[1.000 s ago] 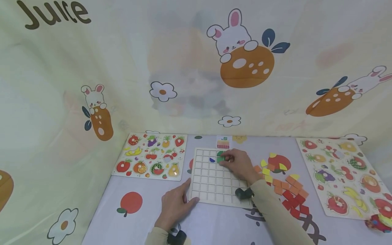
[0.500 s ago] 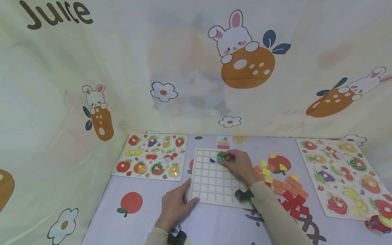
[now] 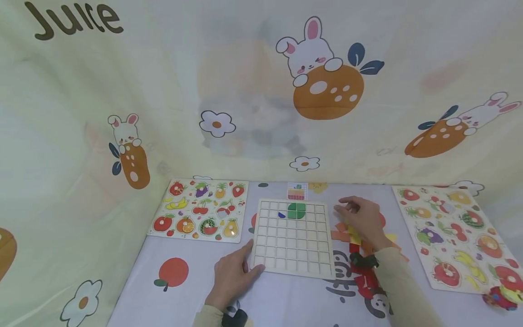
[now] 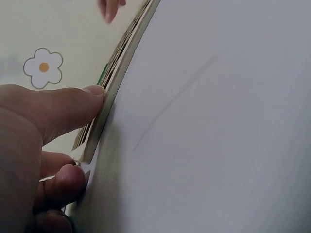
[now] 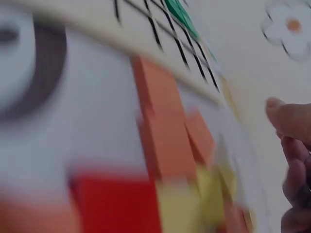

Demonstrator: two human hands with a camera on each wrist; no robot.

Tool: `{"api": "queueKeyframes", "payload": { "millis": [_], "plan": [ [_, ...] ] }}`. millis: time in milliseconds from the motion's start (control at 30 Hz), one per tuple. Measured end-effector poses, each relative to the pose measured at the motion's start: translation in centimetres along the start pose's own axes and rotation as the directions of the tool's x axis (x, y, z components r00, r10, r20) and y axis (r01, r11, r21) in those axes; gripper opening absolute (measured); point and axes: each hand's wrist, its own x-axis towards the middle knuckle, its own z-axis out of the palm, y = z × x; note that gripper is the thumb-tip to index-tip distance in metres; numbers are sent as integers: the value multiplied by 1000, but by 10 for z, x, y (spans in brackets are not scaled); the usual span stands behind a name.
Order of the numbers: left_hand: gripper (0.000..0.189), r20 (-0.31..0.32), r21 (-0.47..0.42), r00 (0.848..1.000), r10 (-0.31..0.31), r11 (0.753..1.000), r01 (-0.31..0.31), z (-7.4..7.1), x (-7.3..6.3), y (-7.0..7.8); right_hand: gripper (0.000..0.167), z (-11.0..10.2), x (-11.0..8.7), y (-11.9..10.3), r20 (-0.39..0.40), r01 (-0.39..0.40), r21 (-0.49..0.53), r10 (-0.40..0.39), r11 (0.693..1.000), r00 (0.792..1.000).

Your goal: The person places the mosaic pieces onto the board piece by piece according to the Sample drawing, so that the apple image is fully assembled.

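The left hand (image 3: pixel 233 274) grips the grid board (image 3: pixel 292 245) by its near corner, lower centre, probably to steady it. Right of centre, the right hand (image 3: pixel 361 220) (empty, fingers loosely bent) hovers by coloured tiles (image 5: pixel 167 145), apparently kept within reach.

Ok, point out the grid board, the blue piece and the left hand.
Grid board (image 3: pixel 292 242), head view: a bare cell near its middle.
Blue piece (image 3: pixel 282 215), head view: middle of its face.
Left hand (image 3: pixel 232 272), head view: back of the hand.
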Motion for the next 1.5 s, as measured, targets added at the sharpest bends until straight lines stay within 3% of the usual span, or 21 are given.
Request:
{"api": "queueKeyframes", "payload": {
  "millis": [100,167,367,467,1000,1133,1300,1500],
  "plan": [
    [75,-8,8,1000,6,1000,-6,0,0,-1,38,-16,2,21,-61,-20,-39,18,999,998],
    [74,-13,9,1000,8,1000,-8,1,0,-2,45,-24,3,31,-49,-68,-59,65,996,997],
    [74,-5,-2,1000,5,1000,-5,0,0,-2,62,-33,5,54,126,-166,-120,181,979,975],
    [74,-4,-7,1000,12,1000,-12,0,0,-1,62,-32,4,57,165,-198,-123,217,972,962],
    [74,-14,0,1000,16,1000,-16,1,0,-2,45,-33,4,46,240,-191,-94,209,977,948],
    [74,-8,-7,1000,11,1000,-11,0,0,-1,43,-32,6,45,234,-177,-87,193,980,953],
    [74,-4,-5,1000,12,1000,-12,0,-1,0,48,-27,6,43,166,-171,-51,177,984,970],
    [74,-12,2,1000,15,1000,-15,0,0,-2,50,-22,7,33,142,-137,55,128,989,982]
  ]
}}
